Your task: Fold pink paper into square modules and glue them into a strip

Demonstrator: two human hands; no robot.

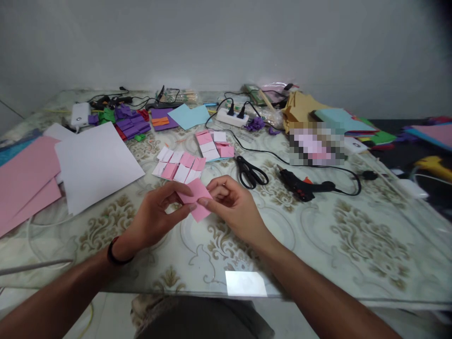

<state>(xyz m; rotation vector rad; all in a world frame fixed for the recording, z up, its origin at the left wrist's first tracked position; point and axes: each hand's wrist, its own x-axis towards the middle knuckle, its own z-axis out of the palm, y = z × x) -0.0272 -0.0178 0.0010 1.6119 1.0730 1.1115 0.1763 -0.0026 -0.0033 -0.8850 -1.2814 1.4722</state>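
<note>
A small square of pink paper (198,194) is held up above the table between both hands. My left hand (160,212) pinches its left side, thumb in front and fingers partly behind. On its right edge my right hand (233,202) closes with thumb and fingertips. Just beyond the hands lie folded pink and white paper strips (180,165) in rows. Farther back sits another bundle of folded pink and white pieces (215,145). Black scissors (251,172) rest right of these, shut or nearly so.
A black glue gun (296,183) lies right, its cord running back to a white power strip (232,117). White sheets (99,160) and pink sheets (28,179) cover the left. Purple folded strips (130,123), blue paper (189,116) and brown paper (303,108) line the back.
</note>
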